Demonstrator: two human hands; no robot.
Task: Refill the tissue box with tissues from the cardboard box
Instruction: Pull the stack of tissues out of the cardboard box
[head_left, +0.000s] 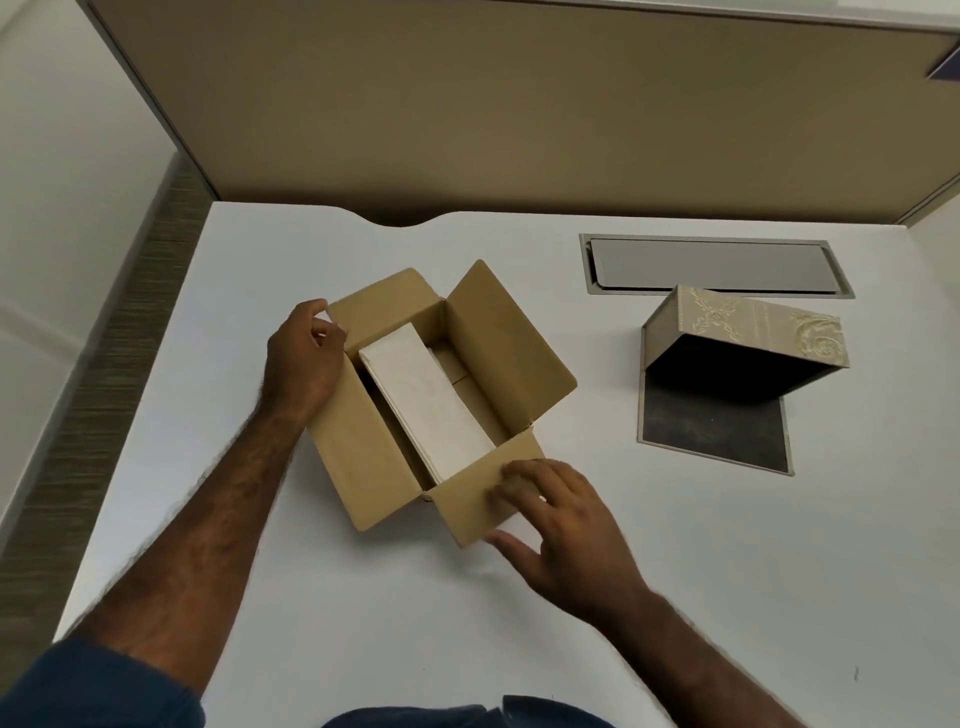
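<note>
A brown cardboard box (358, 457) stands open in the middle of the white desk, all flaps folded outward. Inside it lies a white stack of tissues (426, 400), tilted along the box's length. My left hand (304, 358) grips the far left flap at its edge. My right hand (550, 525) rests with spread fingers on the near flap, pressing it outward. To the right stands the beige patterned tissue box (737, 332), tipped up on its hinged base so its dark, hollow inside faces me.
A grey cable hatch (711, 265) is set into the white desk (675, 571) behind the tissue box. A tan partition wall (519, 114) closes the far side. The desk's left edge drops off beside a striped strip.
</note>
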